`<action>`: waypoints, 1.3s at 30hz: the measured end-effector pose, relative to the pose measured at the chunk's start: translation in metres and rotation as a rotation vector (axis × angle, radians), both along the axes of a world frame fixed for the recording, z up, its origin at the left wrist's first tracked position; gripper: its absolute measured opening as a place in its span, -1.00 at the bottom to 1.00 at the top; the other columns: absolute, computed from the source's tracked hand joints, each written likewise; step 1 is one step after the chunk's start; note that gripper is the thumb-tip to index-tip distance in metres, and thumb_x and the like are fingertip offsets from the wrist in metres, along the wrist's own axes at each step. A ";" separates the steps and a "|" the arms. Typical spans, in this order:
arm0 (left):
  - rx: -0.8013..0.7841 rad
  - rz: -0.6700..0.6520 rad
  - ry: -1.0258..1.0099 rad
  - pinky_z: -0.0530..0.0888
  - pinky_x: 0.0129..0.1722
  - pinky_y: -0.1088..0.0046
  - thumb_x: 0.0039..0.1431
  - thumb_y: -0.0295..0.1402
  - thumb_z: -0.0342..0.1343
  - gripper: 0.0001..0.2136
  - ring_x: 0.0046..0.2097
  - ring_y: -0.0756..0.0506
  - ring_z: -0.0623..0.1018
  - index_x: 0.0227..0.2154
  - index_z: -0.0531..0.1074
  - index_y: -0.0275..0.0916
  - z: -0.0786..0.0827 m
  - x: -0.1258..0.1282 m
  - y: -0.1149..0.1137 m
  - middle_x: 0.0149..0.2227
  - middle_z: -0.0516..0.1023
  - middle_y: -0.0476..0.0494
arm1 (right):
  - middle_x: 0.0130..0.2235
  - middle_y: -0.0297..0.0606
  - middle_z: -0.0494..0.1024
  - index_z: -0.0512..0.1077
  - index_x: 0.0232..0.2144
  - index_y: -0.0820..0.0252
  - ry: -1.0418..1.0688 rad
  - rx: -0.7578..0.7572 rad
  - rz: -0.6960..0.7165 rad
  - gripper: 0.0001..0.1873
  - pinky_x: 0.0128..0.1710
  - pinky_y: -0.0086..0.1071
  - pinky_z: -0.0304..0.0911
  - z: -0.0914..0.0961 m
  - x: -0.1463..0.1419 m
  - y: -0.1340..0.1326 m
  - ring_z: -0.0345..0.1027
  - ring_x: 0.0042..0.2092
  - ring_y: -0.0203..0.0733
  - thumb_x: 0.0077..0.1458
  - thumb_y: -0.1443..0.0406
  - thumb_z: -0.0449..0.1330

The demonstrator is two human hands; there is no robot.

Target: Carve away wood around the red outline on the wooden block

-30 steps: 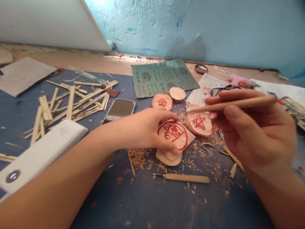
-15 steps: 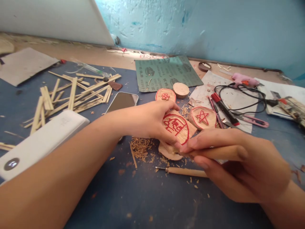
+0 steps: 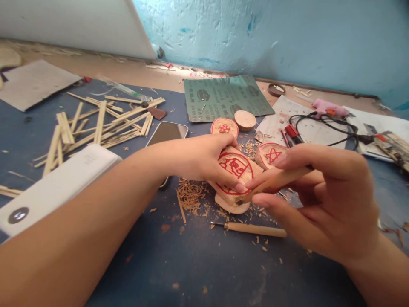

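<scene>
My left hand (image 3: 200, 160) grips a wooden slice with a red drawn design (image 3: 237, 169), holding it down on a plain wooden disc (image 3: 232, 206) on the blue table. My right hand (image 3: 322, 196) is closed round the wooden handle of a carving tool (image 3: 276, 181), whose tip meets the slice's lower right edge beside my left thumb. A second carving tool (image 3: 252, 229) lies on the table just below. A slice with a red star (image 3: 271, 155) sits behind my right fingers.
Wood shavings (image 3: 191, 196) lie around the work. A phone (image 3: 166, 133), a white case (image 3: 54, 187) and a heap of wooden strips (image 3: 102, 123) are to the left. Green sandpaper (image 3: 223, 97), two more discs, red markers (image 3: 291, 132), a black cable and a pink glue gun (image 3: 327, 107) lie behind.
My right hand came down from above the star slice with the tool and set its tip against the slice's edge. My left hand kept its grip; the slice tilted slightly.
</scene>
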State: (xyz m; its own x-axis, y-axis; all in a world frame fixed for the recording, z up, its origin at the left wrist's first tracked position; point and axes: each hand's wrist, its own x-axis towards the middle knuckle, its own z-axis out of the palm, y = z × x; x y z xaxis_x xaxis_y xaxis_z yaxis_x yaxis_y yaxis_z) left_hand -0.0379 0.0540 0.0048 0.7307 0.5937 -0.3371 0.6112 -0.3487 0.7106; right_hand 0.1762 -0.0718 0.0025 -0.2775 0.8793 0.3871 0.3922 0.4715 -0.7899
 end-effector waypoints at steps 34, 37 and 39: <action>-0.114 -0.029 0.129 0.46 -0.02 0.35 -0.06 0.14 0.36 -0.12 0.07 -0.26 0.58 0.30 0.25 -0.08 0.014 0.000 0.000 0.17 0.59 -0.12 | -0.11 -0.27 0.59 0.27 0.05 -0.11 0.035 -0.119 0.118 -0.54 -0.23 -0.21 0.66 0.001 0.009 0.004 0.64 -0.19 -0.07 0.27 0.45 0.31; -0.115 -0.030 0.119 0.47 -0.06 0.35 -0.06 0.12 0.36 -0.12 0.05 -0.25 0.58 0.30 0.24 -0.08 0.011 -0.001 0.001 0.16 0.59 -0.10 | -0.24 -0.36 0.58 0.28 -0.01 -0.07 0.077 -0.166 0.018 -0.59 -0.39 -0.37 0.62 0.001 0.002 0.003 0.63 -0.33 -0.17 0.27 0.42 0.36; -0.108 -0.026 0.127 0.48 -0.11 0.36 -0.07 0.14 0.36 -0.13 0.03 -0.24 0.59 0.28 0.26 -0.08 0.010 -0.001 0.002 0.13 0.60 -0.10 | -0.30 -0.40 0.58 0.29 -0.04 -0.05 0.079 -0.178 -0.059 -0.61 -0.46 -0.43 0.57 0.001 -0.002 0.003 0.61 -0.40 -0.22 0.26 0.40 0.37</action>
State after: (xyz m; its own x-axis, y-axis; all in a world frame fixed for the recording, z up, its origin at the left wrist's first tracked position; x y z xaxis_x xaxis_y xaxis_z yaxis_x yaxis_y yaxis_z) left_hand -0.0390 0.0555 0.0147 0.6926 0.5305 -0.4887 0.6903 -0.2910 0.6624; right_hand 0.1745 -0.0692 0.0035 -0.1981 0.9496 0.2428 0.3481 0.2997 -0.8882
